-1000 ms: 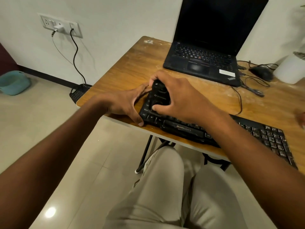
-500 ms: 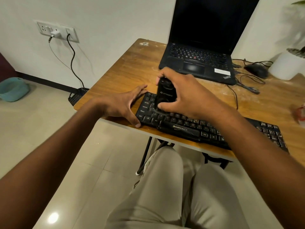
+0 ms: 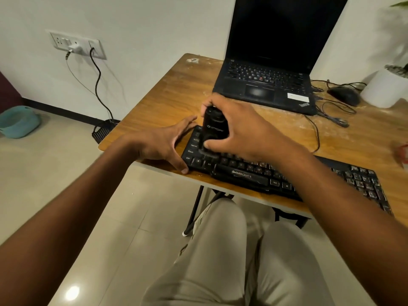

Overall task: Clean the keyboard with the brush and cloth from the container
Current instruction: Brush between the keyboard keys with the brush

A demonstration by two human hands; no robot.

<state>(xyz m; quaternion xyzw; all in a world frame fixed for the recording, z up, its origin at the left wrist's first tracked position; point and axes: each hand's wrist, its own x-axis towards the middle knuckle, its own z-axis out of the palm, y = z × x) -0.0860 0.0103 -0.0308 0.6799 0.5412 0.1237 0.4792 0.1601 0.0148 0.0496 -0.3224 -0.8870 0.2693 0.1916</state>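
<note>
The keyboard (image 3: 287,175) lies along the near edge of the table (image 3: 167,96), its left end under both hands. The right hand (image 3: 240,129) is curled around a black brush (image 3: 215,127), holding it upright with its lower end down on the keys at the keyboard's left end. The left hand (image 3: 163,144) lies flat with straight fingers, thumb tip touching the keyboard's front-left corner, apparently bracing it. The keyboard looks light, stiff plastic, so it would likely slide under brushing unless pinned at that corner or along its edge; the keycaps could pop off if scrubbed hard. The brush body seems rigid and smooth, best gripped around its middle as now. Behind the keyboard stands 1 laptop (image 3: 269,85). No cloth or container is identifiable.
</note>
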